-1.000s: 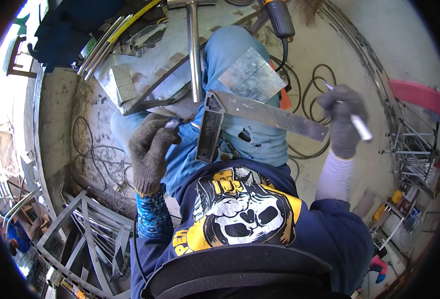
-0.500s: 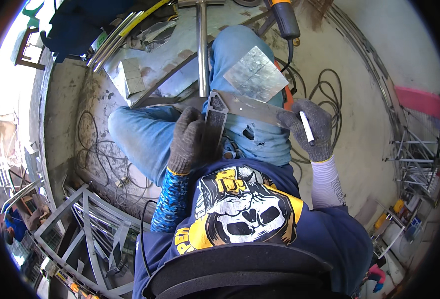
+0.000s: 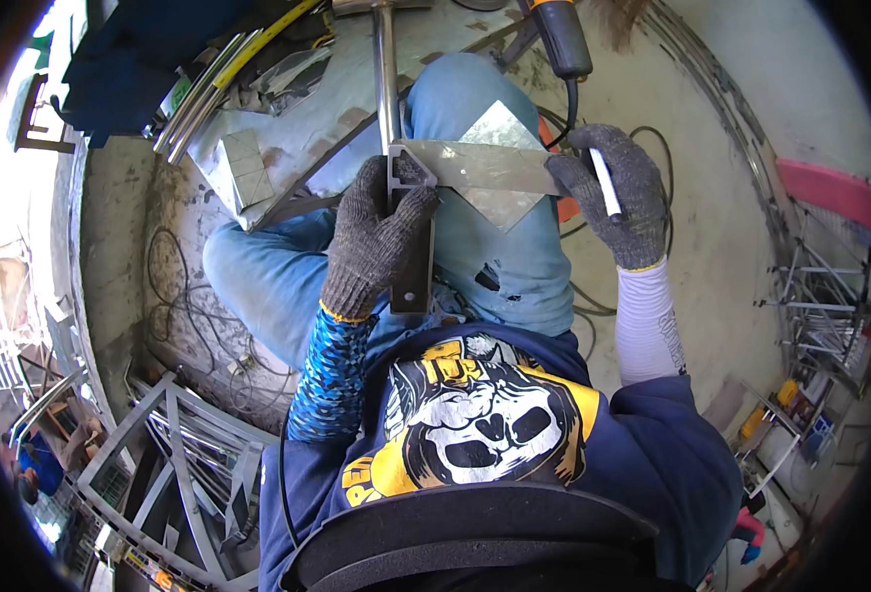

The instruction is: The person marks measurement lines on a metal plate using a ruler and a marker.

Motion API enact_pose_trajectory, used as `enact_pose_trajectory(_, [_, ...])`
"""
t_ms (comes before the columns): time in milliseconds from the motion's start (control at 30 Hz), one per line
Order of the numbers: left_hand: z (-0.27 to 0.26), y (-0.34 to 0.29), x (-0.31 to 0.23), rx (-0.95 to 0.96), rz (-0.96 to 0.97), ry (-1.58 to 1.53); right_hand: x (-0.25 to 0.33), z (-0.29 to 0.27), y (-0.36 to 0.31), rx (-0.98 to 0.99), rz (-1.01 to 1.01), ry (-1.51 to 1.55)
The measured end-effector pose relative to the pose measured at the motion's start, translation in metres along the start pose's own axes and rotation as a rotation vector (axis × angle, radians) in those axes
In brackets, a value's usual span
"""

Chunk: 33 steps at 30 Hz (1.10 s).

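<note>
My left hand [image 3: 371,237], in a dark grey knit glove, is closed around the dark stock of a try square [image 3: 485,166]. The square's flat metal blade reaches right, across a shiny square piece of sheet metal [image 3: 501,210] resting on my right thigh. The blade covers the middle of the sheet; corners show above and below. At the blade's far end, the fingertips of my gloved right hand [image 3: 633,202] touch it. That hand also holds a white marker pen [image 3: 604,181], its dark end pointing down toward me.
A T-shaped tool with a shiny steel shaft [image 3: 386,84] lies ahead, close to the square. An orange-and-black power tool [image 3: 560,44] with a cord lies at far right. Metal frames [image 3: 174,454] stand at left. Cables [image 3: 164,257] coil on the floor.
Both hands have moved away from me with the square, which turned slightly. Its blade has come across the metal sheet, which was uncovered before and now sits lower in view.
</note>
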<state>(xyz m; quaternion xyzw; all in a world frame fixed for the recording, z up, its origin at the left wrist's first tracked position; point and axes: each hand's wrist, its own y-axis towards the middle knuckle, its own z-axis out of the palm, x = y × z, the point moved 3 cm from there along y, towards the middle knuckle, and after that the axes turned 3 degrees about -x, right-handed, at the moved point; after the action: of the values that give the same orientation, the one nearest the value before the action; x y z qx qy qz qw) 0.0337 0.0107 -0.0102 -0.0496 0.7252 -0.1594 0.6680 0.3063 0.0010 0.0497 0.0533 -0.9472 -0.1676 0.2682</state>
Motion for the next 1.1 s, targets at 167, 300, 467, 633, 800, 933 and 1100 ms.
enact_pose_trajectory(167, [0.0,0.006,-0.008,0.084,-0.07,0.074,0.01,0.009,-0.008,0.005,-0.153,-0.066])
enact_pose_trajectory(300, [0.003,0.009,-0.013,0.054,-0.093,-0.075,0.001,0.01,-0.011,0.042,-0.254,-0.001])
enact_pose_trajectory(467, [-0.002,0.02,-0.018,0.042,-0.081,-0.107,0.004,0.012,-0.01,0.11,-0.155,0.063])
enact_pose_trajectory(633, [0.007,0.023,-0.025,0.02,-0.205,-0.283,-0.003,0.016,-0.009,0.17,-0.073,0.114])
enact_pose_trajectory(800, [0.005,0.029,-0.029,0.036,-0.189,-0.252,-0.005,0.015,-0.005,0.17,-0.091,0.123])
enact_pose_trajectory(933, [0.007,0.026,-0.034,0.007,-0.178,-0.245,0.004,0.003,-0.006,0.184,-0.174,-0.017])
enact_pose_trajectory(1100, [0.011,0.01,-0.019,-0.055,-0.17,-0.284,0.0,0.006,-0.015,0.221,-0.17,-0.012])
